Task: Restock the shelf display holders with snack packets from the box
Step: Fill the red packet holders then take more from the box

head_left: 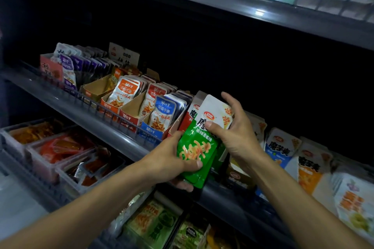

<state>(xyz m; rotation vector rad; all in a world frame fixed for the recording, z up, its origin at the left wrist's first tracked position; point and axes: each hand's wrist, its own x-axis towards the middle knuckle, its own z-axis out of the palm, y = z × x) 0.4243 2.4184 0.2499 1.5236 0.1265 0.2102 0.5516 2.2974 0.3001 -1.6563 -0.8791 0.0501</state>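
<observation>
A small stack of green-and-white snack packets (199, 143) is held in front of the middle shelf. My left hand (172, 159) grips the stack's lower green end, thumb across the front. My right hand (234, 129) holds its upper white end, thumb on the front and fingers behind. Just behind the packets stands a red-and-white cardboard display holder (191, 114) with similar packets. The supply box is not in view.
The middle shelf's wire front rail (113, 114) fences cardboard holders of orange packets (123, 95), blue packets (162, 113) and purple packets (81, 66). Blue and orange boxes (283, 147) stand to the right. Clear trays of red snacks (60, 147) fill the lower shelf.
</observation>
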